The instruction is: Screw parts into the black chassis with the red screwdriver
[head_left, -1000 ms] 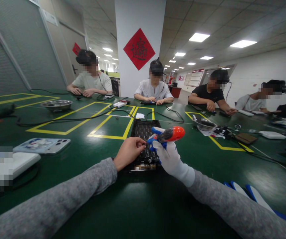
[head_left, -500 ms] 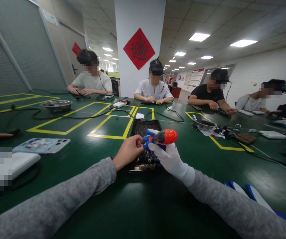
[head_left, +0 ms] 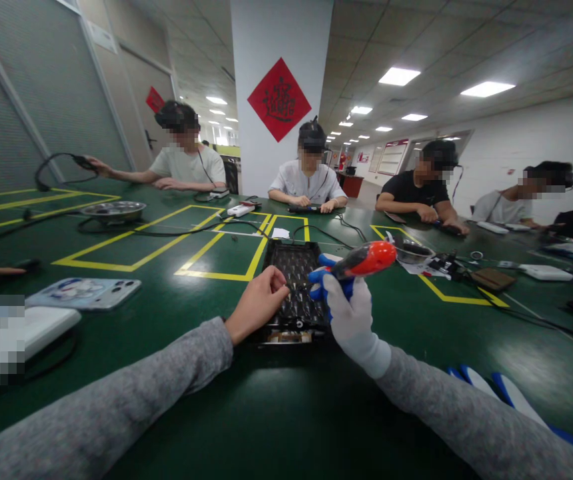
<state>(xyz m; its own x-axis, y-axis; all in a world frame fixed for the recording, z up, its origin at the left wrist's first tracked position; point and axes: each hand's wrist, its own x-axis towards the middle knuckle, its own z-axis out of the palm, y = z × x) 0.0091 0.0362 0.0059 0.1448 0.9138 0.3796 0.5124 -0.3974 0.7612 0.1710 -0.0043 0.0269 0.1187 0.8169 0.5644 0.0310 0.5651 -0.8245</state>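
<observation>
Dead ahead on the green table (head_left: 286, 413), at twelve o'clock, lies the black tray (head_left: 294, 267). Gloved right hand (head_left: 349, 313) is clenched round the red-handled screwdriver (head_left: 361, 261), its tip slanting down toward eight o'clock. Bare left hand (head_left: 256, 303) is curled in a pinch at that tip, contents hidden. Best, I'd judge: seat the tip squarely before turning. Count: one screwdriver, one tray, two steel bowls (head_left: 113, 211).

A big green table (head_left: 166, 293) was marked with yellow lines (head_left: 211, 273). A red paper sign (head_left: 279, 99) was stuck on a white pillar (head_left: 311, 40). The room was lit by ceiling lamps (head_left: 399, 75).
</observation>
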